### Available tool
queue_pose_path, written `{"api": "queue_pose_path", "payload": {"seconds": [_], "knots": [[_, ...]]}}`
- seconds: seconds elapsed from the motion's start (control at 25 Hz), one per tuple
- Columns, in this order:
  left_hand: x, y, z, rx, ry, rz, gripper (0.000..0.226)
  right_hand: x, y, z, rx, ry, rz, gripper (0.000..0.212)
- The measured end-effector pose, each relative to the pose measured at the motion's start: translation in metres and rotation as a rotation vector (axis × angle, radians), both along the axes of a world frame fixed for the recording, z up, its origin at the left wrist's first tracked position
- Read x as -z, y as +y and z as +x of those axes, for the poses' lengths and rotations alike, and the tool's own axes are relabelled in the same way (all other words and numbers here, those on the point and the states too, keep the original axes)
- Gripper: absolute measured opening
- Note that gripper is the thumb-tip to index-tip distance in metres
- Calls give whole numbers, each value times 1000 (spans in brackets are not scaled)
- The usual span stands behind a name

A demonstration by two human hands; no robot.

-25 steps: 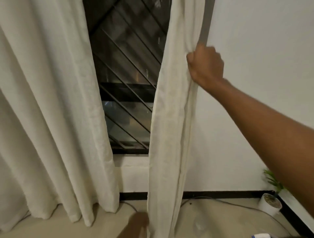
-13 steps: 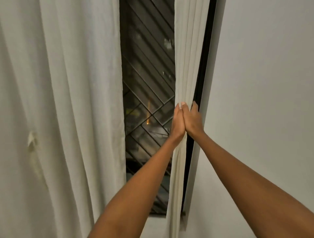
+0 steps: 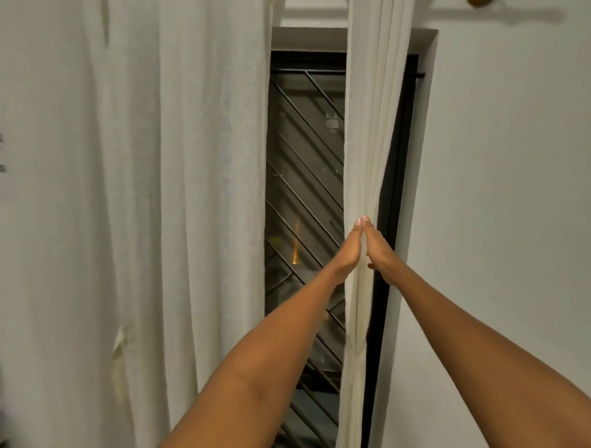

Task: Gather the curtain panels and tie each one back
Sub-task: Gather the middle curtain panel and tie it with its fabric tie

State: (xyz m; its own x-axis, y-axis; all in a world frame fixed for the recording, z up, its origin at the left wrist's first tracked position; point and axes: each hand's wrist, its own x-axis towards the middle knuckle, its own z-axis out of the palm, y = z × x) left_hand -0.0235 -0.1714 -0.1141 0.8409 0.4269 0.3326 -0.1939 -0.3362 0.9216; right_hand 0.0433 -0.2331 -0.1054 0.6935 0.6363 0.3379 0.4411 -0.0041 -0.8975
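1. Left hand (image 3: pixel 347 252) and right hand (image 3: pixel 380 255) meet palm to palm, fingers straight and together, pressing the right panel (image 3: pixel 367 134) flat between them.
2. That panel hangs bunched in narrow folds at the right edge of the window (image 3: pixel 303 179), against the frame.
3. Judgement: gathering is in hand. Keep the folds stacked evenly, then close one hand round the bundle so the other is free for a tie.
4. Left panel (image 3: pixel 160 192) hangs loose and ungathered, well apart.
5. No tie-back or hook is visible. Panel bottoms are cut off; the right thumb is hidden behind cloth.
6. The rod end (image 3: pixel 478 2) is cropped at top.
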Motion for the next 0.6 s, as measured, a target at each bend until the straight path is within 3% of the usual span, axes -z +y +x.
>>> {"api": "queue_pose_path", "payload": {"seconds": [0.08,0.16,0.24,0.28,0.36,0.48,0.6], "knots": [[-14,5,-27,11,32,19,95,2,9,12,115,-60,34,95],[-30,26,-43,49,34,62,74,-7,22,19,256,-167,41,106],[-47,54,-58,46,41,115,64,-25,35,15,363,-344,51,91],[-58,74,-68,22,33,163,70,-36,42,5,381,-405,67,86],[-82,108,-86,-53,20,209,83,-59,56,-8,358,-442,79,82],[-121,141,-110,-151,-19,262,70,-93,91,-25,282,-398,91,82],[-156,174,-116,-300,-46,446,66,-123,131,-40,169,-400,54,87]]}}
